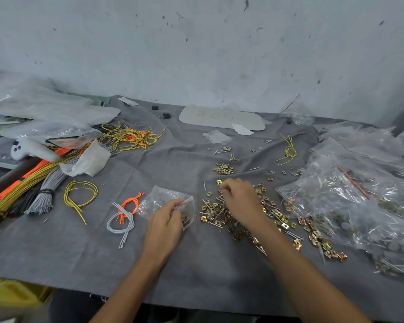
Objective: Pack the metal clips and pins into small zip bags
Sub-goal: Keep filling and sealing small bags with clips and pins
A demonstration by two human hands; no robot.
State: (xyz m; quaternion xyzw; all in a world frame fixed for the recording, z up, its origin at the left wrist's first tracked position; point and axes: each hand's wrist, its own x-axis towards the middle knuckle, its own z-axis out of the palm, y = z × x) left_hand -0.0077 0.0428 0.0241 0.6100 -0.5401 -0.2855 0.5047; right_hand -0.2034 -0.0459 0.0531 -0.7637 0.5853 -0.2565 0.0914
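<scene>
My left hand (167, 217) pinches the edge of a small clear zip bag (160, 198) lying on the grey cloth, with a few brass clips inside near its lower corner. My right hand (239, 199) reaches over a loose heap of brass clips and steel pins (216, 214). Its fingers are curled down at the heap's far edge, beside a single clip (219, 182). Whether they grip anything is hidden. A smaller clip pile (223, 169) lies farther back.
Large clear bags (350, 201) of packed parts crowd the right side. Yellow, orange and grey wire bundles (44, 183) lie at the left, with loose wire loops (124, 217) near the zip bag. A flat white plate (222, 117) sits by the wall. The cloth's front edge (126, 297) is close.
</scene>
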